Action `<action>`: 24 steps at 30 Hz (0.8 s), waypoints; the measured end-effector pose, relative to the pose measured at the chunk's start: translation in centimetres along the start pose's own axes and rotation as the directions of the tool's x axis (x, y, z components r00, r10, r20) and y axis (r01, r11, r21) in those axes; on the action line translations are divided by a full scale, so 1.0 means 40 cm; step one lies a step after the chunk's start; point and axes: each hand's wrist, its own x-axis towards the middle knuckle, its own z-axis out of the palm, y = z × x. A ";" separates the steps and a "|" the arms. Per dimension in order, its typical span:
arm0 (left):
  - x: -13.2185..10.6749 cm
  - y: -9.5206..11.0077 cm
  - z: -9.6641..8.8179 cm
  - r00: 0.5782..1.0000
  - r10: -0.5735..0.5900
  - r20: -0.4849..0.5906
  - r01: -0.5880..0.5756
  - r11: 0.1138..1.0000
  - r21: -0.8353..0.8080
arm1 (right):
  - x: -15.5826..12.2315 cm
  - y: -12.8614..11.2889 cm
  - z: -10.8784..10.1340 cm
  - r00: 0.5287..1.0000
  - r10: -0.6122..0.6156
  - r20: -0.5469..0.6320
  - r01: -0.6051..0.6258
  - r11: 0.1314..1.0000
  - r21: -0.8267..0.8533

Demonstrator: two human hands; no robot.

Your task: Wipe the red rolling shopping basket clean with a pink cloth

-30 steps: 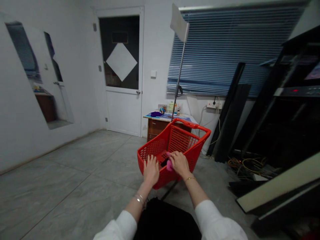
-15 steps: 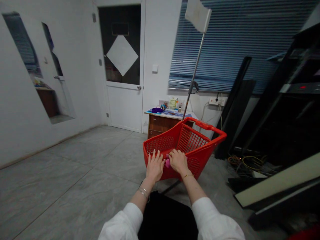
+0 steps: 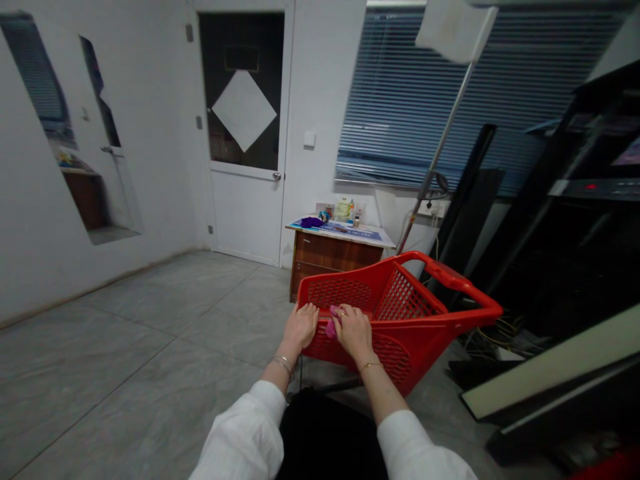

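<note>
**Grey Room, Two Hands on a Red Cart**

Grey tiles cover the floor [image 3: 125, 347] of a room with white walls. The person's left hand [image 3: 300, 325] rests on the near rim of a red shopping cart [image 3: 450, 320]. Its fingers [image 3: 309, 310] are bent over the rim and hold on to it. The right hand [image 3: 353, 330] is just beside it on the same rim. Its fingers are curled down on a small pink cloth [image 3: 332, 321] and press it against the red plastic. The cloth sits between the two hands, and only a bit of it peeks out. Both arms wear white sleeves, and each wrist has a thin bracelet.

The cart leans over to the right. A thin metal pole [image 3: 443, 150] rises from behind its far end, tilted too, with a white flag [image 3: 453, 30] on top. Behind the cart stands a wooden desk [image 3: 340, 250] with small things on it. A white door [image 3: 247, 200] is to the left of the desk. Blue blinds [image 3: 400, 100] hang over the window behind it. Black boards [image 3: 470, 193] lean on the wall at the right, with yellow cables [image 3: 483, 330] on the floor near them.
</note>
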 end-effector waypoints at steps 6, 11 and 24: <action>-0.002 -0.009 -0.004 1.000 -0.001 0.002 0.001 1.000 -0.005 | -0.046 0.178 -0.060 0.994 0.092 -0.051 -0.096 0.991 -0.094; -0.004 0.021 -0.001 0.997 -0.057 -0.043 0.057 0.998 0.013 | -0.062 0.156 -0.046 0.990 0.096 -0.103 -0.107 0.988 -0.114; 0.014 0.048 -0.003 0.999 -0.038 -0.010 0.037 0.998 -0.045 | -0.034 0.114 -0.007 0.997 0.011 -0.072 -0.018 0.995 -0.098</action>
